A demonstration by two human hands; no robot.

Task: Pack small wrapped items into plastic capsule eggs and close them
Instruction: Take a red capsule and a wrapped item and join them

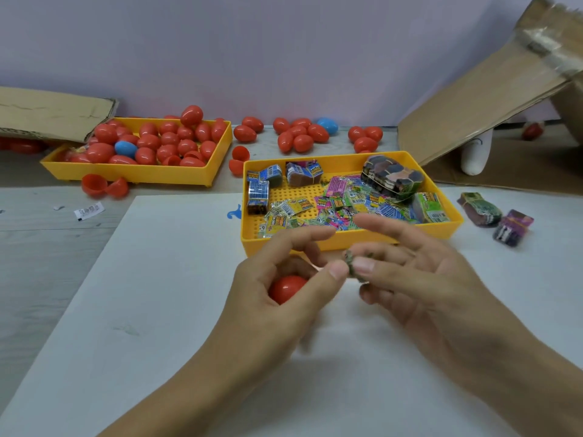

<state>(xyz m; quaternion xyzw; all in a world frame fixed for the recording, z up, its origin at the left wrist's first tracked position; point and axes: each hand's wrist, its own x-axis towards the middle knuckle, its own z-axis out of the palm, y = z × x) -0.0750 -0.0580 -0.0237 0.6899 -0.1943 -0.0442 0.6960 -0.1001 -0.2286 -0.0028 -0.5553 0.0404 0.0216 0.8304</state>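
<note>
While hands (394, 272) work, item tray (347, 239) behind

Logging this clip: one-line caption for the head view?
Left hand cups a red egg; both hands pinch a small wrapped item, right hand, before the packet tray.

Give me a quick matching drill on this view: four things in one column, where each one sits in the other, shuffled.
Things:
1. red egg half
2. small wrapped item
3. blue egg
4. loose colourful packets

Places:
A. on the table beyond the trays, among red eggs
B. in the near yellow tray
C. cupped in the left hand
D. pinched between both hands' fingertips, right hand included

Pairs: 1-C, 2-D, 3-A, 4-B
</note>
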